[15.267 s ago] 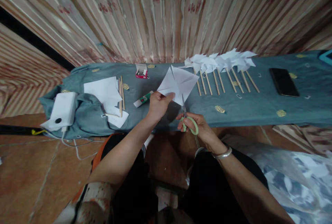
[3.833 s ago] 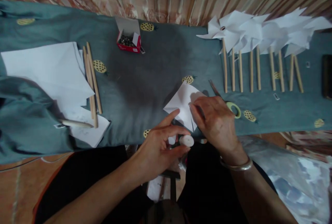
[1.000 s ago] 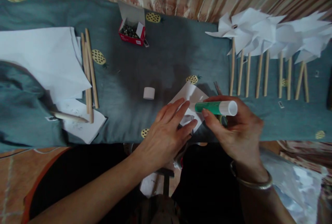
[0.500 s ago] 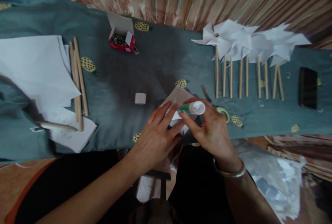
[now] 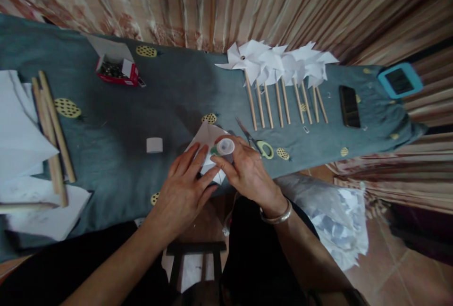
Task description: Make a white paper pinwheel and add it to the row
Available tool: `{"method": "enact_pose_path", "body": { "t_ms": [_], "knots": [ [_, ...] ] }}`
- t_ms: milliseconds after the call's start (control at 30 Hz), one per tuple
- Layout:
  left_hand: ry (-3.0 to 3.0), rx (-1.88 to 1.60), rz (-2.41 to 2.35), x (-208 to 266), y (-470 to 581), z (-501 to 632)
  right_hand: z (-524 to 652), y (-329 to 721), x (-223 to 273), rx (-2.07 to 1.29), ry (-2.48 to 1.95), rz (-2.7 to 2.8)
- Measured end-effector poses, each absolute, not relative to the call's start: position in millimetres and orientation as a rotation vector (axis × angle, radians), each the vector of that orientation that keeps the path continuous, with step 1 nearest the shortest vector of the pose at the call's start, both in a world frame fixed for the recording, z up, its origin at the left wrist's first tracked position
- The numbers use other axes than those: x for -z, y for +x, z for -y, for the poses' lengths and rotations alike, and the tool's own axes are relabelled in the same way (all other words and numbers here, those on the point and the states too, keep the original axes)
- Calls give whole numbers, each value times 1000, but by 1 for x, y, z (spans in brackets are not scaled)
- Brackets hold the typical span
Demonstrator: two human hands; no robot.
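Just left of the scissors, I am pressing a paper square to the cloth with my left hand, fingers apart, while my right hand is clamping a glue stick over it. A row of pinwheels is lying finished, it seems, beyond the scissors, while this square is apparently reaching only its gluing stage, and spare sheets and loose sticks are waiting far left of the scissors
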State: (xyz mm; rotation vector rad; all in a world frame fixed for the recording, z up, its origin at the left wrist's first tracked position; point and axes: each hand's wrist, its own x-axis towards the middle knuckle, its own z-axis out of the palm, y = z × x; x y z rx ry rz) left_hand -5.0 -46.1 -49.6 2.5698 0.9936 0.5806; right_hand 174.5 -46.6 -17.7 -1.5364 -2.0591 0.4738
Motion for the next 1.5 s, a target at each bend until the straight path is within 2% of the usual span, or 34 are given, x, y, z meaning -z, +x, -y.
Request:
{"method": "enact_pose_path", "body": {
  "t_ms": [333, 567, 1500],
  "knots": [
    [2526, -631, -974, 52, -5, 45, 50, 176, 19, -495, -1574, 2073],
    [2478, -520, -1016, 47, -5, 49, 49, 173, 21, -514, -1553, 2024],
    [2381, -495, -1010, 45, -6, 51, 49, 172, 23, -328, -1654, 2047]
  ]
}}
